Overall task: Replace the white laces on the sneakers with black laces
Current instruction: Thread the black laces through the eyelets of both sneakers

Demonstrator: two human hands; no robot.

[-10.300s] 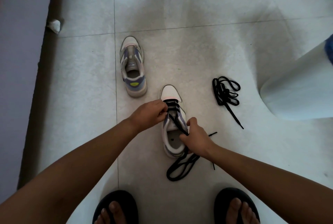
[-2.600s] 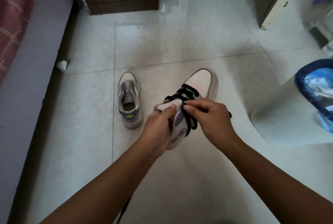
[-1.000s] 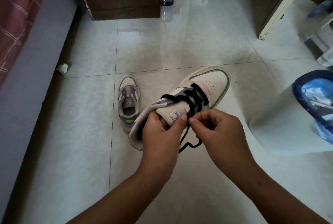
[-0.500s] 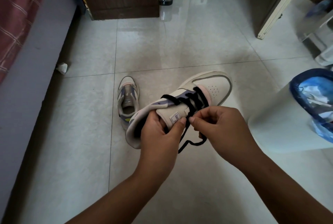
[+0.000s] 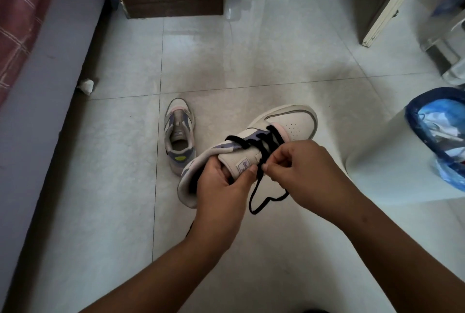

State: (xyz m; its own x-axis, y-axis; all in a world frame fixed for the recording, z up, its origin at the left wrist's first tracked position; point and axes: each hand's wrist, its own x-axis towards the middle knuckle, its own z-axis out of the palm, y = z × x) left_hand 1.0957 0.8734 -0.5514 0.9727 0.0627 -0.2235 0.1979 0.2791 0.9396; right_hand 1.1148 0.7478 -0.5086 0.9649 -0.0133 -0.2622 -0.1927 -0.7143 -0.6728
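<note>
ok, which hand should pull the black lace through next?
Right. The right hand already pinches the black lace beside the tongue; the left hand grips the held sneaker at its collar, steadying it.

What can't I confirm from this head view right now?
- Upper eyelets on the held sneaker: covered by the right hand.
- End of the black lace: tucked under that hand's fingers.
- Sneaker's opening: blocked by the left hand.
- Floor sneaker: no lace visible; eyelets too small to check.
</note>
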